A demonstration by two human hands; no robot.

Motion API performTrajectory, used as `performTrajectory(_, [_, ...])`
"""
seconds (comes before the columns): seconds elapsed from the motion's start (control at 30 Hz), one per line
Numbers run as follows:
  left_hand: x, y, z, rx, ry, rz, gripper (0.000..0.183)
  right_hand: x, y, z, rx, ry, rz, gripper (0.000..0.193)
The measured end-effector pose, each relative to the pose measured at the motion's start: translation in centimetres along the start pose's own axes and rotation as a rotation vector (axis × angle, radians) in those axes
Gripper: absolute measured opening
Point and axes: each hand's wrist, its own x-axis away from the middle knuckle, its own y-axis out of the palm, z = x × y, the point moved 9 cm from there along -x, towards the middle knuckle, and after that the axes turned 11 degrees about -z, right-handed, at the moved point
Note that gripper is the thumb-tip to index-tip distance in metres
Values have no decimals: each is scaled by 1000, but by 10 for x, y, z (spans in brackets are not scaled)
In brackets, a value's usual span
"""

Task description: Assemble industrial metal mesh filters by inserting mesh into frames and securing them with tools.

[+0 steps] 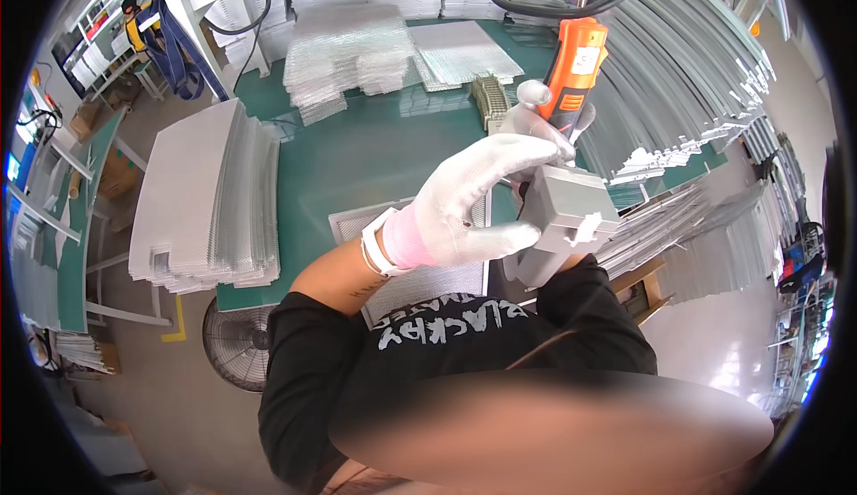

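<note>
My left hand [473, 196] wears a white glove with a pink cuff. Its thumb and fingers close around the near side of a grey box-shaped device [571, 214], which lies over my right wrist and has a white piece on its face. Beyond the box is my gloved right hand [531, 124], partly hidden by the left fingers and the box. Its fingers show on both sides of the lower end of an upright orange-and-black electric screwdriver [576, 66]. The screwdriver's tip is out of sight. Below my hands lies a framed mesh panel [420, 291], partly covered by my arm.
A tall stack of pale sheets [192, 191] stands left on the green table [330, 174]. Bubbly-textured sheets [344, 49] lie at the back, beside an olive ribbed block [491, 102]. Long metal strips [678, 75] fill the right side. A black cable [536, 8] loops overhead; a fan [237, 343] stands below.
</note>
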Motion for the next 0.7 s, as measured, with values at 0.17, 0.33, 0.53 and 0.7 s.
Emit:
performTrajectory(0.17, [-2,5,1,-7,45,33,55,-2,9,5,-45,73,-160,62])
performTrajectory(0.33, [-1,7,1,-144,51,38,46,-3,16,8,-92,92,-179,62])
performTrajectory(0.53, [-6,2,28,-274,179,50,54,9,-3,7,14,-38,-7,60])
performTrajectory(0.7, [-12,15,38,-384,165,18,49,16,-6,9,-28,9,27,61])
